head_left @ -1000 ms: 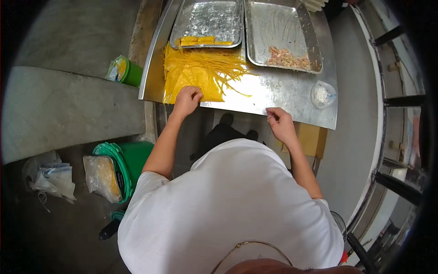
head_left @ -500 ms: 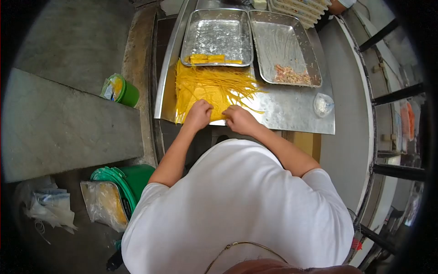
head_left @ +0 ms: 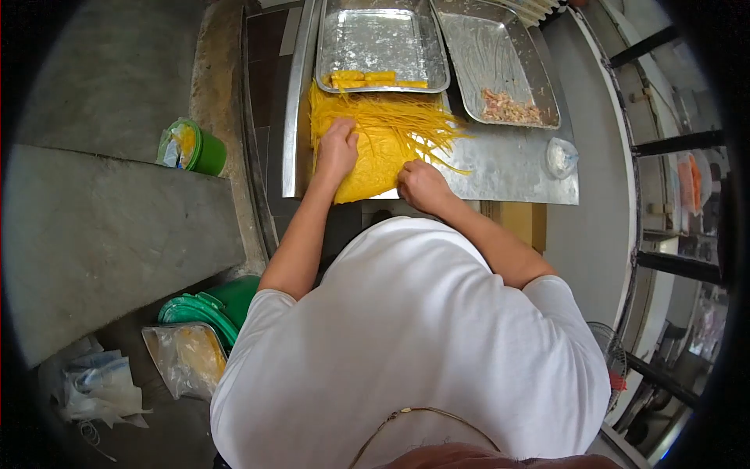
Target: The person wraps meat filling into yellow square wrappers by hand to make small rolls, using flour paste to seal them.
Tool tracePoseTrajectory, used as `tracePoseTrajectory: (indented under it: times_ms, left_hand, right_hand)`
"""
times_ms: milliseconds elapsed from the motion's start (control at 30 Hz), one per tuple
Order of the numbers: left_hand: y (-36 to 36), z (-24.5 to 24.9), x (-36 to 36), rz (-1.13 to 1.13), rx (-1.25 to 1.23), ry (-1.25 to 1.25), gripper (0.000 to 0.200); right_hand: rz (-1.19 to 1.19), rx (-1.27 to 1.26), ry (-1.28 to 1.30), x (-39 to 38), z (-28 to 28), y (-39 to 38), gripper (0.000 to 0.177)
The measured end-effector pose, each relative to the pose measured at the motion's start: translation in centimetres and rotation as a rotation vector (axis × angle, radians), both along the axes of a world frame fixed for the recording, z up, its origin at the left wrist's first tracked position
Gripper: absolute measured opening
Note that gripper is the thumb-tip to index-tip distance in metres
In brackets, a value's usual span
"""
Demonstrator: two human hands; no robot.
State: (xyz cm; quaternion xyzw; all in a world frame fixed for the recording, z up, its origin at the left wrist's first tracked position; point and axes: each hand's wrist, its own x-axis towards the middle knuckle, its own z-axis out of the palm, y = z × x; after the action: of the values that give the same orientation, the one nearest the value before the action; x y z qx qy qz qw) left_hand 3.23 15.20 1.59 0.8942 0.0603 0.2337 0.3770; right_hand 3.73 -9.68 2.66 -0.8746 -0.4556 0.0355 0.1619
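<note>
Left hand (head_left: 337, 148) half-curled on flat yellow sheet (head_left: 371, 166) | right hand (head_left: 424, 187) curled at its edge | both grips unclear | silver rectangular metal tray (head_left: 379, 43) beyond

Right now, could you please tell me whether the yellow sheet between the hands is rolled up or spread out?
Spread out: the yellow sheet shows a broad, open surface between the left hand and the right hand.
</note>
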Motion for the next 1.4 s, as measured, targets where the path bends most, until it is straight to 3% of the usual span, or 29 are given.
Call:
tracePoseTrajectory:
  times_ms: [167,400,467,567,633,700,767,900,967,1100,1167,1300,1367,1400]
  left_hand:
    - [-0.3,1.5,-2.4,-0.061,0.02,-0.124,0.025]
    - [-1.5,1.8,-8.2,-0.243,-0.004,-0.009,0.025]
    - [-1.9,2.5,-9.5,-0.317,0.097,0.114,0.028]
    - [-1.7,0.7,-10.7,-0.301,0.227,0.156,0.028]
    - [-1.4,-0.6,-10.8,-0.288,0.182,0.164,0.027]
    - [-1.2,-1.2,-10.2,-0.269,0.138,0.16,0.025]
    - [-1.3,-1.1,-9.7,-0.234,0.046,0.11,0.025]
    - [-3.1,0.9,-8.6,-0.154,-0.064,0.02,0.023]
    - [-4.2,1.8,-8.1,0.075,-0.234,0.078,0.024]
    - [-4.0,-2.6,-7.8,0.26,-0.274,0.217,0.033]
    - [-4.4,-4.0,-7.8,0.291,-0.417,-0.035,0.044]
    - [-6.2,-0.9,-9.3,0.447,-0.377,0.118,0.05]
    - [-7.0,0.9,-9.8,0.22,0.116,-0.13,0.047]
    - [-7.6,1.2,-10.1,0.225,0.114,-0.127,0.047]
  right_hand:
    - [-0.068,0.014,0.023,-0.7,1.2,-0.5,0.007]
    - [0.057,0.073,-0.032,-0.2,-0.2,-0.5,0.005]
    - [0.045,0.08,0.026,0.1,0.1,-0.6,0.006]
    - [0.016,0.11,0.09,0.6,0.3,-1.2,0.008]
    - [0.012,0.111,0.147,0.8,0.7,-1.3,0.01]
    - [0.013,0.111,0.194,1.2,1.1,-1.3,0.013]
    - [0.04,0.289,0.169,1.4,1.5,-1.0,0.016]
    - [0.112,0.176,0.266,3.2,2.1,-0.5,0.018]
    - [-0.002,0.225,0.305,3.9,2.7,-0.2,0.017]
    - [-0.043,0.31,0.382,5.4,2.3,-0.2,0.018]
    - [-0.047,0.311,0.458,5.9,1.5,-0.3,0.019]
    - [-0.044,0.249,0.609,6.1,1.4,-0.6,0.02]
    - [-0.038,0.229,0.61,6.1,1.6,-0.3,0.02]
    - [-0.035,0.206,0.611,6.0,1.6,-0.4,0.02]
